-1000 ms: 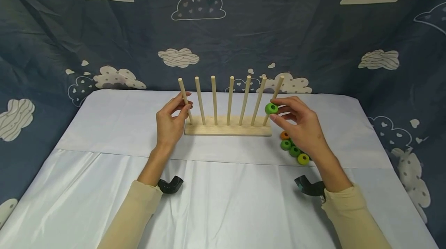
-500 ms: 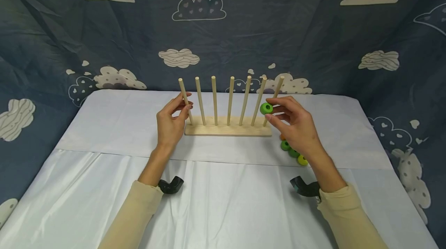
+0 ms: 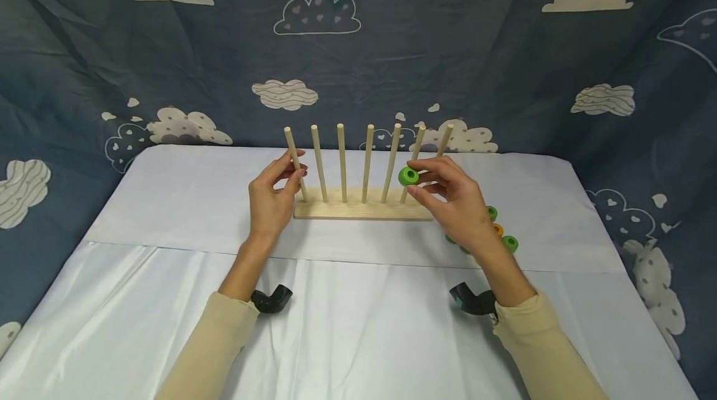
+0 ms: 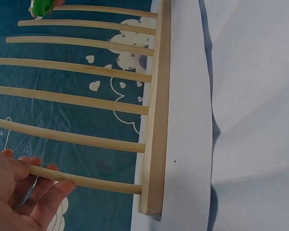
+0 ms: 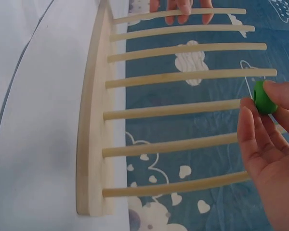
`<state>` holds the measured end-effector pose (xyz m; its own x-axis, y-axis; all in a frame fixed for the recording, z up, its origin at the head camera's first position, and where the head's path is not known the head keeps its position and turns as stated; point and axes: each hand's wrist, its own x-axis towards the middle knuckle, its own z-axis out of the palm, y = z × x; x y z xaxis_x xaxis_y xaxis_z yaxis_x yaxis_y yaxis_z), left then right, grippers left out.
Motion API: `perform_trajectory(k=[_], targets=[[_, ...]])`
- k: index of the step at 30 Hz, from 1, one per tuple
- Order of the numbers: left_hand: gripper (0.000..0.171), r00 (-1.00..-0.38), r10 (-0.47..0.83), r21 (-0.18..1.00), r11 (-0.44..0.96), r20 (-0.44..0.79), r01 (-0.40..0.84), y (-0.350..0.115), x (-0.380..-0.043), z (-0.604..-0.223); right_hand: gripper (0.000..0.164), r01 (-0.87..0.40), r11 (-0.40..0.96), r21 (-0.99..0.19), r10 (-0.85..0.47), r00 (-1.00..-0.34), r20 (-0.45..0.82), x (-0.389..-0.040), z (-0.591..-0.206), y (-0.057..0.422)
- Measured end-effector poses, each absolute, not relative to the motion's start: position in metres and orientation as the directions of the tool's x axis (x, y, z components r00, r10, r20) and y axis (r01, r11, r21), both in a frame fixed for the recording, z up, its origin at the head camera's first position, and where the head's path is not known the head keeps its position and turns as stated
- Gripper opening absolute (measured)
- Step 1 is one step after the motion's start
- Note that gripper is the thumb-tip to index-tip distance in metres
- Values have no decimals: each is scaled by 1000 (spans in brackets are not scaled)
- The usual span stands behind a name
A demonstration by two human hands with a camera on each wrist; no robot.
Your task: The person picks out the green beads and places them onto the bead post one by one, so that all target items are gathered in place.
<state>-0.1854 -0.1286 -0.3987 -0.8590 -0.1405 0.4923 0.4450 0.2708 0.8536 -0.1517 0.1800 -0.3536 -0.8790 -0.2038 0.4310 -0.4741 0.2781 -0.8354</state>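
Observation:
A wooden rack (image 3: 364,211) with a row of several upright pegs stands on the white cloth. My left hand (image 3: 271,201) grips its leftmost peg (image 4: 101,184) between thumb and fingers, partway up. In my right hand (image 3: 454,201), a green bead (image 3: 408,176) with a dark hole is pinched between thumb and fingertips. The right wrist view shows this bead (image 5: 265,98) near the upper parts of the pegs, and none of the pegs bears a bead. Behind the right wrist lie more beads, green (image 3: 510,244) and orange (image 3: 498,230), partly hidden by the hand and forearm.
White cloth (image 3: 358,325) covers the table, with a seam running across it. A dark curtain (image 3: 448,45) printed with clouds hangs close behind the rack. Each wrist wears a black camera mount (image 3: 272,299) that juts inward over the cloth.
My right hand has moved left with the green bead, from the rightmost peg towards the pegs nearer the middle. Beads behind the wrist have come into view. My left hand stays on its peg.

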Motion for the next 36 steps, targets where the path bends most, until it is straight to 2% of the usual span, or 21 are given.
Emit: perform_trajectory(k=[24, 36], targets=[[32, -851, -138, 846, 268, 507, 461, -125, -189, -397, 43, -473, 306, -826, -224, -879, 421, -155, -345, 157], [32, -848, -143, 841, 293, 510, 456, -130, -187, -400, 42, -475, 273, -836, -244, -875, 418, -155, -345, 138]])
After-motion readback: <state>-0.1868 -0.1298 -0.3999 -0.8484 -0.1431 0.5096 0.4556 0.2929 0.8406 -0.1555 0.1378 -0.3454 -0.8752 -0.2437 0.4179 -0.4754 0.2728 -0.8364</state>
